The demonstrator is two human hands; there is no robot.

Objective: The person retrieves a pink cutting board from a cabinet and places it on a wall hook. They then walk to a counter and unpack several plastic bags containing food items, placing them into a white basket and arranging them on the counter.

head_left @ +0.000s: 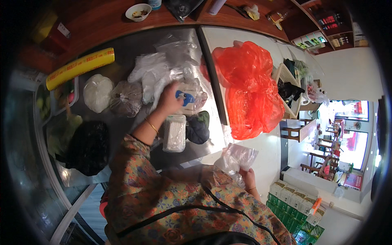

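My left hand (pixel 170 99), at the end of the arm stretched over the metal counter, has its fingers closed at the left side of a white-and-blue packet (pixel 188 99). Just below that packet lie a clear-wrapped white bundle (pixel 174 133) and a dark cloth-like lump (pixel 198 128). Crumpled clear plastic bags (pixel 157 67) spread behind the hand. Low by my body, my right hand (pixel 247 178) is closed on a clear plastic bag (pixel 234 161), which hangs out to its left.
A yellow roll (pixel 81 68), a white bagged bundle (pixel 98 93), a brownish bag (pixel 126 99) and a black bag (pixel 88 147) lie leftward. Red plastic bags (pixel 253 90) cover the white counter. Beyond are a basket (pixel 284 77), a shelf with a bowl (pixel 138 12), and stacked green cartons (pixel 296 204).
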